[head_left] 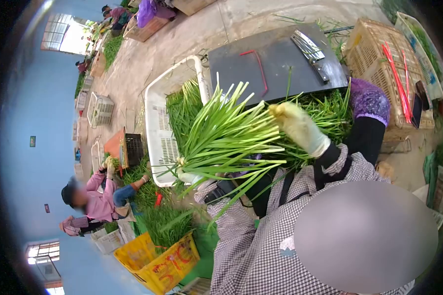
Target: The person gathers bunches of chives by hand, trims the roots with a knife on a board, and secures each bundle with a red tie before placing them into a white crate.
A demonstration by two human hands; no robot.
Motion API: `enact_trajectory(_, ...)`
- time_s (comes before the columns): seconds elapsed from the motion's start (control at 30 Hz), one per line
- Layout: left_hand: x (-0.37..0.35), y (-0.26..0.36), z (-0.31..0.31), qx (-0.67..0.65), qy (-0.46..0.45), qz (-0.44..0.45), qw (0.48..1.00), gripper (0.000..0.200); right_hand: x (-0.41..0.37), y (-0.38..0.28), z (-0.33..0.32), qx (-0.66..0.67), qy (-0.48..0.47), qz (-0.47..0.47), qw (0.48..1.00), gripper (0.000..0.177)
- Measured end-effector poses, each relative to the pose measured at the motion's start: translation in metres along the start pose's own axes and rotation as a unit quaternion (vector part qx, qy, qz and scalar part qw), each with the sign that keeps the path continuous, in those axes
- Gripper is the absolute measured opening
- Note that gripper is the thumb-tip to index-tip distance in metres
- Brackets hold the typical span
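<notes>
A bunch of green onions (231,140) fans out in front of my chest, with its pale root end at the lower left. My left hand (188,176), in a light glove, grips the bunch at that root end and is mostly hidden by the leaves. My right hand (299,129), in a pale yellow glove, closes on the leaves at the upper right of the bunch. I wear a checked shirt with dark sleeve covers.
A white crate (155,123) holding greens stands just beyond the bunch. Behind it a dark board (275,64) carries a knife (310,49) and a red band (258,66). A wicker basket (371,54) holds red bands. Other people (98,199) work at left beside a yellow crate (157,265).
</notes>
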State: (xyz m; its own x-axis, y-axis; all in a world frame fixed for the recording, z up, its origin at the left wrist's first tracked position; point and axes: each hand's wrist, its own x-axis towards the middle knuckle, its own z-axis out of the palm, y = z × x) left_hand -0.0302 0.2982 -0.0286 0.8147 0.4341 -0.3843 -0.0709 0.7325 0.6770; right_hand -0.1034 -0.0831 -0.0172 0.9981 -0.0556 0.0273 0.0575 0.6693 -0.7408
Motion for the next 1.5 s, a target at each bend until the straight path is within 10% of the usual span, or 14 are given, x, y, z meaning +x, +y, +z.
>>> enact_trajectory(0.03,-0.007,0.000,0.005,-0.003,0.002,-0.001,1.000,0.038,-0.002,-0.013,-0.009,0.167,0.040,0.018,0.985,0.020)
enact_trajectory(0.13,-0.038,0.002,0.035,0.031,0.031,-0.016,0.999,0.034,-0.023,-0.030,-0.046,-0.019,0.052,0.063,0.997,0.028)
enact_trajectory(0.23,-0.025,-0.002,0.028,-0.012,0.035,-0.023,0.999,0.039,-0.049,-0.019,-0.059,-0.457,-0.233,0.155,0.844,0.050)
enact_trajectory(0.33,-0.055,-0.005,0.057,-0.037,0.069,-0.003,0.997,0.039,-0.068,-0.018,0.001,-0.356,-0.283,0.170,0.874,0.078)
enact_trajectory(0.5,-0.014,-0.006,0.023,-0.021,0.059,0.002,0.998,0.037,-0.067,0.026,0.039,0.077,-0.100,0.288,0.949,0.040)
enact_trajectory(0.63,0.000,-0.006,0.012,-0.017,0.056,-0.002,0.998,0.036,-0.070,0.014,0.015,0.163,-0.112,0.301,0.933,0.033)
enact_trajectory(0.97,-0.012,-0.009,0.022,-0.015,0.094,-0.002,0.995,0.035,-0.084,-0.050,-0.062,0.125,0.070,0.177,0.974,0.013)
enact_trajectory(1.23,-0.015,-0.005,0.030,-0.133,-0.021,0.006,0.991,0.032,-0.045,-0.150,-0.011,0.114,0.071,-0.166,0.977,0.028)
enact_trajectory(1.5,-0.060,0.009,0.067,-0.151,-0.156,0.056,0.975,0.045,0.015,-0.029,0.103,-0.258,-0.125,0.038,0.957,0.018)
